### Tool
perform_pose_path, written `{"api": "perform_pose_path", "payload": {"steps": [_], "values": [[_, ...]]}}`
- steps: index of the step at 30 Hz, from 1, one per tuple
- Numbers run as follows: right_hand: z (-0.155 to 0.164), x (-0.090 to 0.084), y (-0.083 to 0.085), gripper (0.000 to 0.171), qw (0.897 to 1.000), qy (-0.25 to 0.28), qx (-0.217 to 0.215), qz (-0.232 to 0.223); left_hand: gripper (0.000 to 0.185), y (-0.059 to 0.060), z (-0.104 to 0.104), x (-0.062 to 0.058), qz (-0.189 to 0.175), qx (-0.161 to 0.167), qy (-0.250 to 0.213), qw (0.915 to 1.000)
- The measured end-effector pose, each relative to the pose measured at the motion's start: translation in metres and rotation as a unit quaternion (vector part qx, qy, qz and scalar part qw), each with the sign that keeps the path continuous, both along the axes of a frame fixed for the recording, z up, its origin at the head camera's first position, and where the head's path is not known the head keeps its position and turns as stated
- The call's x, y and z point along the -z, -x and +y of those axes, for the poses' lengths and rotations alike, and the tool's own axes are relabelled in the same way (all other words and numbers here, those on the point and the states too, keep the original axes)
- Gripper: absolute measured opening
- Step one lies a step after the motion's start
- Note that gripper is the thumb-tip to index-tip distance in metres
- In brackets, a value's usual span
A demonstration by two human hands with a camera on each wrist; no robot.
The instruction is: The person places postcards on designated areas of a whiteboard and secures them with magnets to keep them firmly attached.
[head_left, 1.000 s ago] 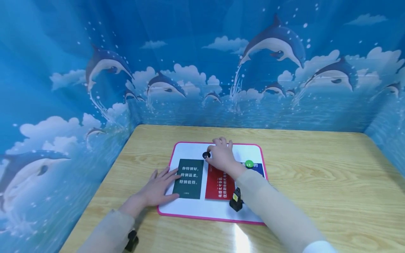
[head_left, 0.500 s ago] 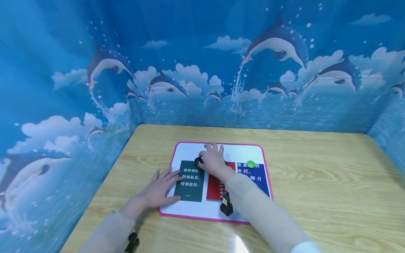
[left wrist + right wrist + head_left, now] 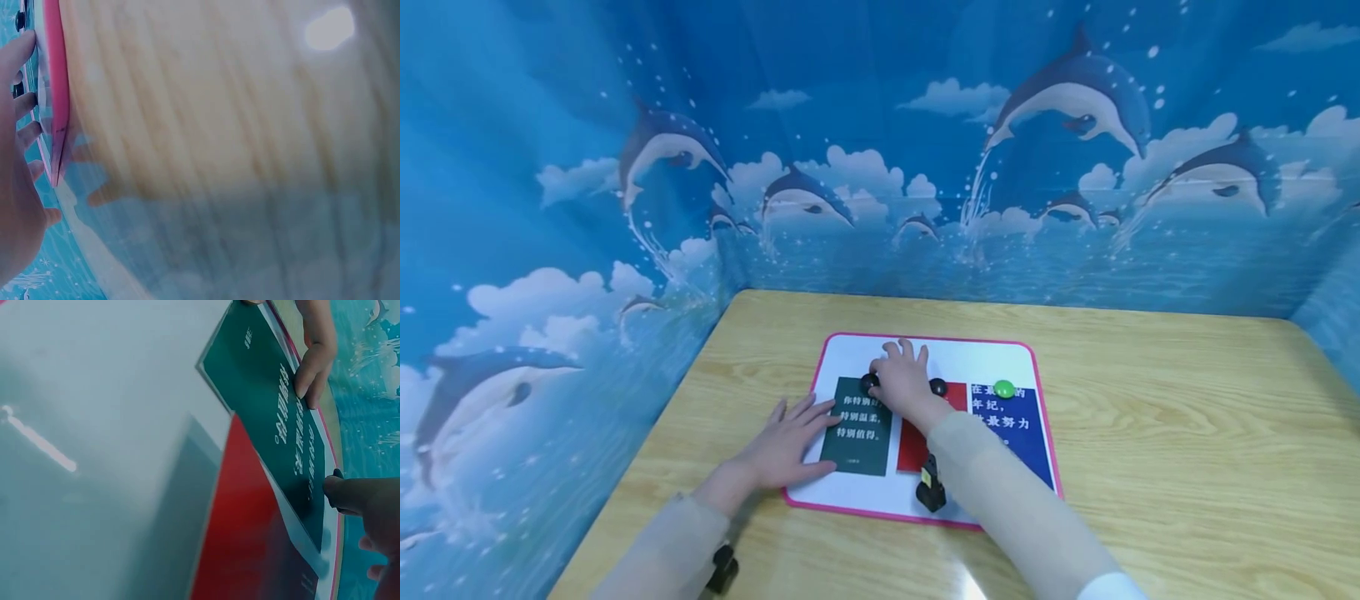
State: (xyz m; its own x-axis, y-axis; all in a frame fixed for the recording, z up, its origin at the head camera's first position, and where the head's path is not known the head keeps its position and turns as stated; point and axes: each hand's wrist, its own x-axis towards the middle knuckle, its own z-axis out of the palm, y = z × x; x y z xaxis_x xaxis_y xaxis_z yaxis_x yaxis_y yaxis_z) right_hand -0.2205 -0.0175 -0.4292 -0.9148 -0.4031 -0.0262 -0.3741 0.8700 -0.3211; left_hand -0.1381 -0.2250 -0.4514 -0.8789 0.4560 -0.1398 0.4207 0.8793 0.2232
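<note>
**Two hands on the cards of a pink-rimmed board**

On the wooden worktop (image 3: 1150, 433), a white board with a pink rim (image 3: 925, 517) lies left of centre, with wide bare wood to its right and a narrower strip along its far edge before the dolphin-printed backdrop (image 3: 880, 167). On the left the worktop edge runs close to the board, just past the left hand.

Three cards lie side by side on the board. The green card (image 3: 857, 433) is the leftmost, the red card (image 3: 913, 446) sits in the middle, largely hidden under the right forearm, and the blue card (image 3: 1011, 429) lies on the right. A green magnet (image 3: 1004, 388) sits on the blue card's far edge, and a black magnet (image 3: 937, 386) at the far edge of the red card.

The left hand (image 3: 786, 446) lies flat with its fingers spread and straight, fingertips pressing the left edge of the green card. The right hand (image 3: 902, 383) rests with curled fingers at the far edge of the green card, its thumb side against a second black magnet (image 3: 869, 382) on the card's far corner. In the right wrist view a fingertip touches that magnet; whether the hand pinches it cannot be told.
</note>
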Motion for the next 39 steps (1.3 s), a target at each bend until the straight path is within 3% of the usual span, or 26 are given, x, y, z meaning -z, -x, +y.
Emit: {"api": "perform_pose_path", "payload": {"steps": [21,39], "values": [[0.003,0.007,-0.002,0.037,1.000,-0.009,0.007,-0.007,0.069,0.000,0.006,-0.001,-0.008,-0.001,0.008,0.9999],[0.037,0.000,0.002,0.035,0.999,0.018,0.039,0.007,0.071,0.008,0.003,0.000,-0.001,0.004,0.015,0.9999]]}}
